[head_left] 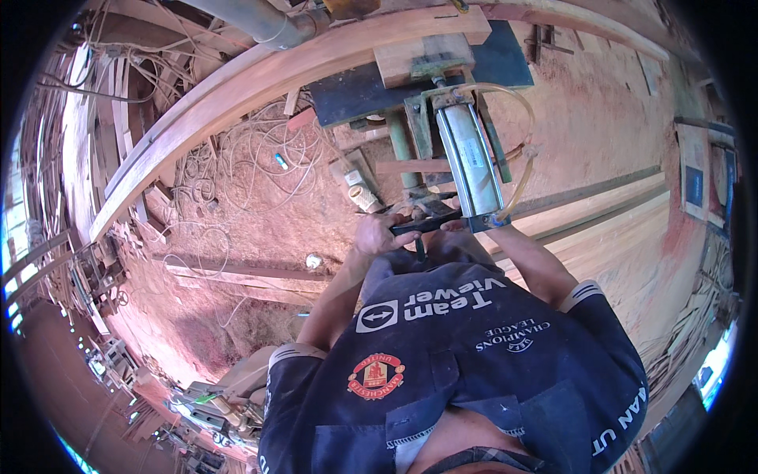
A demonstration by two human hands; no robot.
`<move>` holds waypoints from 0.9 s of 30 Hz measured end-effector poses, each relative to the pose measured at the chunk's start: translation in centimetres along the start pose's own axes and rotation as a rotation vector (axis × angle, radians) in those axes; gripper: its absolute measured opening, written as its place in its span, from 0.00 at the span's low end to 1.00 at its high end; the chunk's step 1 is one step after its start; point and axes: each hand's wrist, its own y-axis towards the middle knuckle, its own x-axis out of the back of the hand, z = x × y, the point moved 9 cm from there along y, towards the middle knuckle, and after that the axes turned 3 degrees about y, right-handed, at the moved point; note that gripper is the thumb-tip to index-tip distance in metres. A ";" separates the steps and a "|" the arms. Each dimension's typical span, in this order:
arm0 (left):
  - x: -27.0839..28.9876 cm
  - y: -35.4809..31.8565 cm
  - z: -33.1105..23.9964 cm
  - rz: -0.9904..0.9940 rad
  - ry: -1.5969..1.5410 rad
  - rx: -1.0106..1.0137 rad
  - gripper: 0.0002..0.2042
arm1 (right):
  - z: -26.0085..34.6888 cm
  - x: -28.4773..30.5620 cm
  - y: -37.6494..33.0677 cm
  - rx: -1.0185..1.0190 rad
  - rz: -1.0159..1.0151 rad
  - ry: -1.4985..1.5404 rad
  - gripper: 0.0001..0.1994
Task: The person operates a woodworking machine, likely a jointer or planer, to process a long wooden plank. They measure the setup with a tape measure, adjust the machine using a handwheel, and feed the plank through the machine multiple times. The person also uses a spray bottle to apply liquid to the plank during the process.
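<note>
left hand point(377, 235): i am gripping the dark handle point(430, 222) with my fingers bending around its left part, pressed together on it rather than spreading.
dark handle: it is lying crosswise just in front of me, beside the lower end of the metal cylinder point(470, 154).
metal cylinder: it is slanting up and away from me, its upper end facing the wooden block point(422, 62).
right hand point(498, 233): i am reaching to the cylinder's lower end, which is hiding most of my fingers, so i am unable to tell whether they are pinching or only resting.
good handling: i should be holding the handle firmly and evenly, working squarely to the cylinder, with fingertips staying out of gaps around its end; i should also be watching that the yellowish hose point(527, 114) is not snagging my right arm.
timber stacks point(71, 162): long pieces are crowding the far left side of the room.
long beam point(316, 67): it is curving across the view, as the wide lens is bending straight edges, and running just beyond the block.
pale cable point(296, 186): it is sprawling in loops on the dusty, reddish floor point(253, 229).
dark plate point(347, 99): it is spreading out below the block.
planks point(592, 217): they are lying on the floor to the right, well apart from the beam.
</note>
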 end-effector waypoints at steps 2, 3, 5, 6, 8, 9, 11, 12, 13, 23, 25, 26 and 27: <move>-0.3 0.0 0.1 0.008 0.014 -0.012 0.28 | 0.0 0.1 -0.2 -0.003 0.001 0.008 0.42; -0.5 0.0 0.2 0.021 0.021 -0.011 0.28 | -0.1 0.1 -0.3 -0.001 0.002 0.009 0.42; -0.4 0.0 0.2 0.009 0.003 -0.027 0.28 | -0.1 0.1 -0.6 -0.004 0.004 0.021 0.42; -0.4 0.0 0.1 0.006 -0.005 -0.033 0.28 | -0.2 0.2 -0.6 -0.007 0.008 0.022 0.42; -0.6 0.0 0.2 0.031 0.009 -0.023 0.28 | -0.2 0.1 -0.8 -0.012 0.011 0.026 0.42; -0.7 0.0 0.2 0.041 0.017 -0.019 0.28 | -0.2 0.1 -0.9 -0.014 0.012 0.030 0.42; -0.6 0.0 0.1 0.021 0.021 -0.019 0.28 | -0.2 -0.1 -1.0 -0.017 0.017 0.035 0.42; -0.5 -0.1 0.2 0.010 0.021 -0.018 0.28 | -0.3 -0.1 -1.0 -0.020 0.019 0.037 0.42; -0.5 -0.1 0.2 0.008 0.016 -0.021 0.27 | -0.3 -0.3 -1.1 -0.022 0.025 0.039 0.42; -0.4 -0.6 0.9 0.031 -0.036 -0.023 0.26 | -0.5 -0.6 -1.8 -0.031 0.068 0.040 0.42; -0.3 -0.6 0.8 0.011 -0.041 -0.025 0.27 | -0.5 -0.7 -1.9 -0.032 0.075 0.043 0.42; -0.1 -0.6 0.7 -0.012 -0.047 -0.036 0.27 | -0.4 -0.8 -1.9 -0.033 0.077 0.043 0.42; 0.1 -0.5 0.5 -0.033 -0.052 -0.050 0.27 | -0.4 -0.8 -1.9 -0.034 0.074 0.049 0.42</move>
